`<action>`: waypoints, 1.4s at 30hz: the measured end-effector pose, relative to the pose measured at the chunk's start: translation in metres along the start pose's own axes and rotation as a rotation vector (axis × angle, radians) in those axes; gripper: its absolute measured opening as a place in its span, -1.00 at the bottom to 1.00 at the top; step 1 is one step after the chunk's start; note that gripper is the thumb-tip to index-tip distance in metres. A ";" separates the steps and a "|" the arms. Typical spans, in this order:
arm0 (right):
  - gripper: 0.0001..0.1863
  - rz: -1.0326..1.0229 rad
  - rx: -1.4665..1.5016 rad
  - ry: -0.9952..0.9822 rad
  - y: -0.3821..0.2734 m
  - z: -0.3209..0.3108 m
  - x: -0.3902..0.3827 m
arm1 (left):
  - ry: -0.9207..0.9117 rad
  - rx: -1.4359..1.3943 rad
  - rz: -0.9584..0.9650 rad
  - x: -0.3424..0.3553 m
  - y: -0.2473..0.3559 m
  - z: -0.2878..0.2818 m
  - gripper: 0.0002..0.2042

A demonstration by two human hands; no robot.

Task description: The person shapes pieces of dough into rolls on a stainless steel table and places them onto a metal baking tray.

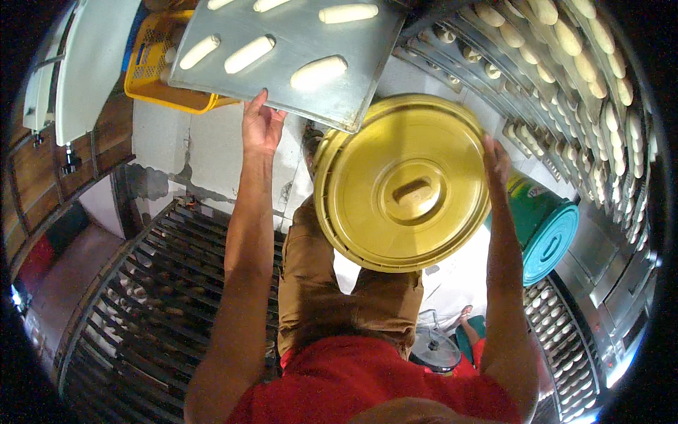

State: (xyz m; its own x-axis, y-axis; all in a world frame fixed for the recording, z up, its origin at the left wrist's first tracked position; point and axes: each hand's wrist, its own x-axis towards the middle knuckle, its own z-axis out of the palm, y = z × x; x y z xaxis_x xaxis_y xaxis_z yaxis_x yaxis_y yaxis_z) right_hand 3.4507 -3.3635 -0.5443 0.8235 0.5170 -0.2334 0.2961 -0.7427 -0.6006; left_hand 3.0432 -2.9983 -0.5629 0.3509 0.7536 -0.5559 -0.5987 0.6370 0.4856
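Note:
My left hand (263, 126) is closed on the near edge of a flat metal baking tray (300, 39), fingers under the rim. Several long pale dough rolls (319, 73) lie spaced apart on it. At the right rim of a large round gold-yellow plastic lid (374, 198) is my right hand (496, 161), its fingers closed round the edge. The lid is tilted toward me in front of my legs, with a recessed grip (413, 194) at its centre. Whether a tub sits beneath it is hidden. The tray's near right corner is close to the lid's upper rim.
A yellow crate (155, 88) stands behind the tray. Racks with trays of dough rolls (565, 42) line the right side. A green tub with a teal lid (551, 240) stands beside my right forearm. A dark slatted rack (162, 283) is at the left. Another person's hand (466, 311) shows low right.

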 end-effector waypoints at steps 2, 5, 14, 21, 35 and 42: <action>-0.44 -0.095 -0.061 0.014 0.024 -0.022 -0.022 | 0.011 -0.017 0.016 0.007 -0.007 -0.001 -0.43; -0.40 0.062 -0.037 0.119 0.024 -0.041 -0.050 | 0.007 0.034 0.052 0.016 -0.015 -0.001 -0.51; -0.47 0.537 0.087 0.224 0.086 -0.081 -0.065 | -0.003 0.107 0.068 0.048 -0.038 0.016 -0.53; -0.43 0.506 0.325 0.307 0.092 -0.075 -0.074 | -0.014 0.203 0.046 0.129 -0.058 0.060 -0.69; -0.51 0.569 0.380 0.219 0.099 -0.073 -0.070 | -0.147 1.174 0.039 0.264 -0.074 0.098 -0.74; -0.29 0.477 0.276 0.199 0.175 -0.111 -0.104 | 0.108 1.120 -0.136 0.026 -0.034 -0.049 -0.63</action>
State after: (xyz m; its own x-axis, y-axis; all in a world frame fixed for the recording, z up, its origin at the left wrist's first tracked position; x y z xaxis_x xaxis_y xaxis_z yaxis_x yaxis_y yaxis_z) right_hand 3.4712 -3.5943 -0.5399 0.9180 0.0430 -0.3944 -0.2444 -0.7218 -0.6475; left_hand 3.0375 -3.0087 -0.6272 0.2678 0.6832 -0.6794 0.4401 0.5405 0.7170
